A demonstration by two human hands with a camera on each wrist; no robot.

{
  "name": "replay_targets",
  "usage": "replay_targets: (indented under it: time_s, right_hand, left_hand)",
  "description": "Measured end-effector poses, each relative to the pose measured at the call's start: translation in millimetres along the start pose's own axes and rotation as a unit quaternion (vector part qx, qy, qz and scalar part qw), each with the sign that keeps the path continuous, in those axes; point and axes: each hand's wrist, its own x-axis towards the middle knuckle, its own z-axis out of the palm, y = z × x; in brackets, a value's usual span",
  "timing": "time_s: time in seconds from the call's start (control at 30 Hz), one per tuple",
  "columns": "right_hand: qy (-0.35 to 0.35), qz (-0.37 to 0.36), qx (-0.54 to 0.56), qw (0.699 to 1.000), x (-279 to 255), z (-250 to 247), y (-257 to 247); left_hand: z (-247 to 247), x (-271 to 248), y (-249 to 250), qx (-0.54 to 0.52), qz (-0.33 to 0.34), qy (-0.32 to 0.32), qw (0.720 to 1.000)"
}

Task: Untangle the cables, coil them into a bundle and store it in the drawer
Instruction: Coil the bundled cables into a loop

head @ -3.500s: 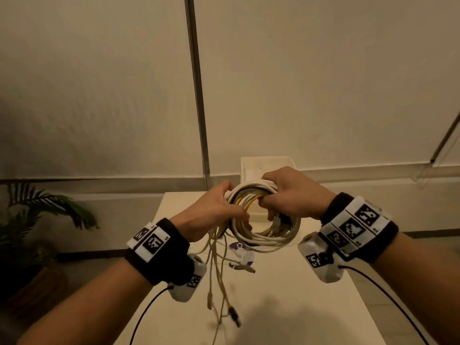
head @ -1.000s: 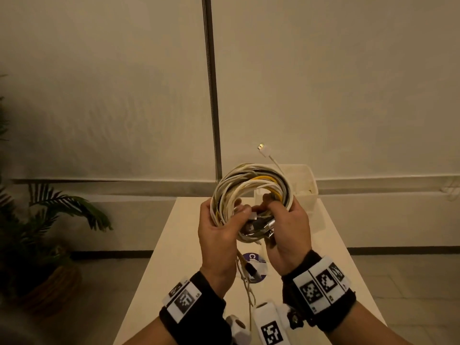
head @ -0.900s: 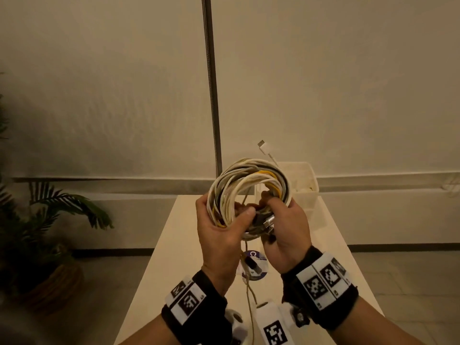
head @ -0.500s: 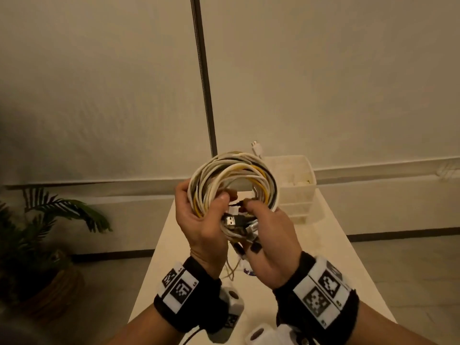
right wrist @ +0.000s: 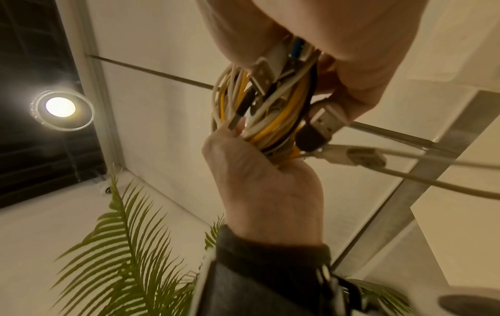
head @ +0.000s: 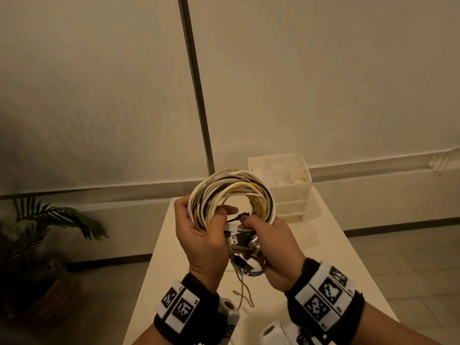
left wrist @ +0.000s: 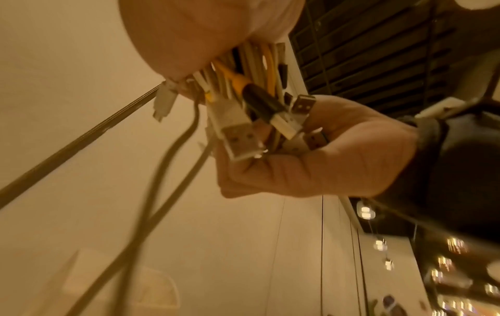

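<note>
Cable bundle (head: 231, 195), a light, springy coil held above the table (head: 336, 265): my left hand (head: 199, 240) curls round its left side, my right hand (head: 271, 247) pinches the loose plugs (head: 239, 239) at its bottom.

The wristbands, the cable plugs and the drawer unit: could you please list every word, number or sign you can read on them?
Left wristband: black-and-white square marker codes, no words; the tiny print beside them is too small to read.
Right wristband: the same kind of marker codes; the small characters at the edge are unreadable.
Cable plugs: no legible marking.
Drawer unit: no text visible.
</note>
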Motion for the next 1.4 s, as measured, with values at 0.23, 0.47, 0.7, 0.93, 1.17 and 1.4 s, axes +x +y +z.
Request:
replay_targets:
  time_s: [0.23, 0.47, 0.7, 0.93, 1.17, 1.4]
  right_hand:
    - [-0.006, -0.007, -0.028, 1.000, -0.6, -3.1, -8.4]
    - [-0.051, 0.015, -0.087, 0.995, 7.0, -11.8, -26.3]
    - [-0.139, 0.084, -0.046, 0.986, 4.6, -15.7, -36.3]
    - [-0.169, 0.164, 0.015, 0.972, 5.5, -26.6, -42.8]
    - [-0.215, 0.232, 0.158, 0.936, 5.2, -19.0, -4.5]
    - [-0.341, 0.292, 0.099, 0.888, 11.1, -28.7, 0.5]
  left_hand:
    - [-2.3, -2.4, -6.7, 0.042, -0.033, 0.025, 0.998]
    - [-0.1, -3.1, -8.7, 0.040, -0.054, 0.044, 0.997]
    - [8.3, 5.4, 8.6, 0.004, 0.032, 0.038, 0.999]
    - [11.8, 10.7, 8.4, 0.096, 0.103, -0.021, 0.990]
    - [13.9, 13.2, 2.8, 0.114, 0.082, -0.031, 0.990]
    - [9.7, 24.9, 12.7, 0.164, 0.129, -0.118, 0.971]
